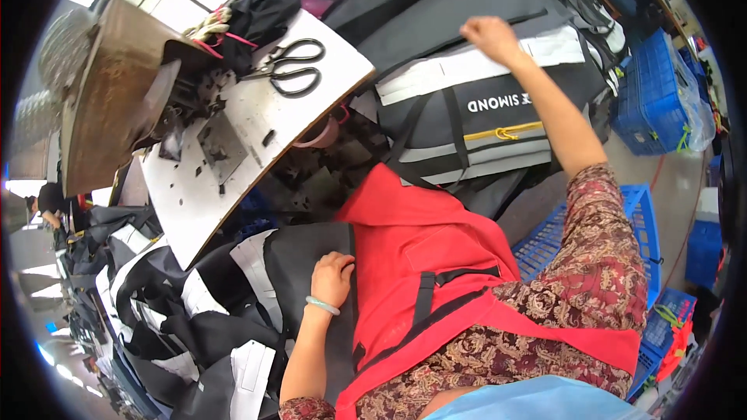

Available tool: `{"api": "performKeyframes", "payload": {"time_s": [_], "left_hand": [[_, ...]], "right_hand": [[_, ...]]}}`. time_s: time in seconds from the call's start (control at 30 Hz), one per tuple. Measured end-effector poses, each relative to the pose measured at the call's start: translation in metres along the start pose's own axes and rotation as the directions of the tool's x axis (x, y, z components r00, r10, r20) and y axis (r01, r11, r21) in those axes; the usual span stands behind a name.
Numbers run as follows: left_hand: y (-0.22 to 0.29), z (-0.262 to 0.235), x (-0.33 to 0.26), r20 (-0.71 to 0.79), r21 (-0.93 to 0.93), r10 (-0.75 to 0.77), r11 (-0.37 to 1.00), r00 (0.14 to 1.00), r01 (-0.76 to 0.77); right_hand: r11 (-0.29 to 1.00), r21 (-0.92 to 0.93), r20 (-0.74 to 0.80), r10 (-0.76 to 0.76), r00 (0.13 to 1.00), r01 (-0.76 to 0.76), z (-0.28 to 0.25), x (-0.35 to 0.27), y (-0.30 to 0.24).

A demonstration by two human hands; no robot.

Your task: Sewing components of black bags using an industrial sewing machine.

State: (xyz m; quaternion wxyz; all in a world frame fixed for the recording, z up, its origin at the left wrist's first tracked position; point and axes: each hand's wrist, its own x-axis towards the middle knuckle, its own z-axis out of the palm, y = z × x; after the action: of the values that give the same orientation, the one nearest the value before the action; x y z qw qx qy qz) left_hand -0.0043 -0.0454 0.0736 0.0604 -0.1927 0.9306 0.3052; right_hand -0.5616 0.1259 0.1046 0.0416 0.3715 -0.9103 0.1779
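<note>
My left hand (333,278), with a pale bracelet at the wrist, rests by my lap. Its fingers curl at the edge of a dark grey fabric panel (299,264) and appear closed on it. Reaching far forward, my right hand (492,39) is over a pile of black and grey bag panels (506,93). Its fingers are curled in, slightly blurred, and whatever they may hold is hidden. Below that hand, the top panel carries white lettering, a yellow zip (504,134) and dark straps. A white strip (408,80) runs along the panel's far edge.
At left stands a sewing machine (117,101) on a white table (342,58). Black-handled scissors (274,71) and dark scraps lie on it. Black and white fabric pieces (198,295) heap beside my left arm. Blue plastic crates (646,101) stand at right. I wear a red apron (428,233).
</note>
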Motion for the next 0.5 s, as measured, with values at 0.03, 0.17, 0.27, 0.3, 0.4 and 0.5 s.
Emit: {"api": "performKeyframes", "payload": {"time_s": [0.03, 0.17, 0.27, 0.3, 0.4, 0.5], "left_hand": [[0.008, -0.005, 0.007, 0.027, -0.09, -0.033, 0.995, 0.999, 0.035], [0.077, -0.022, 0.099, -0.074, -0.175, 0.219, 0.958, 0.973, -0.229], [0.134, -0.019, 0.196, -0.11, -0.051, 0.448, 0.889, 0.887, -0.455], [0.147, -0.013, 0.23, -0.115, 0.021, 0.496, 0.868, 0.861, -0.497], [0.178, 0.009, 0.32, -0.046, 0.269, 0.374, 0.898, 0.926, -0.349], [0.179, 0.077, 0.362, 0.289, 0.361, 0.096, 0.911, 0.953, -0.201]], "right_hand": [[0.996, 0.09, -0.148, -0.011, 0.989, 0.024, -0.014, 0.001, 0.013], [0.964, -0.261, -0.288, -0.03, 0.957, -0.049, -0.03, 0.02, 0.096], [0.864, -0.5, -0.272, -0.088, 0.958, -0.062, -0.022, 0.045, 0.138], [0.867, -0.494, -0.269, -0.078, 0.96, -0.068, -0.013, 0.053, 0.143], [0.873, -0.456, -0.096, 0.141, 0.985, -0.169, 0.037, 0.071, 0.167], [0.882, -0.401, -0.186, 0.184, 0.965, -0.246, 0.138, 0.03, 0.214]]}}
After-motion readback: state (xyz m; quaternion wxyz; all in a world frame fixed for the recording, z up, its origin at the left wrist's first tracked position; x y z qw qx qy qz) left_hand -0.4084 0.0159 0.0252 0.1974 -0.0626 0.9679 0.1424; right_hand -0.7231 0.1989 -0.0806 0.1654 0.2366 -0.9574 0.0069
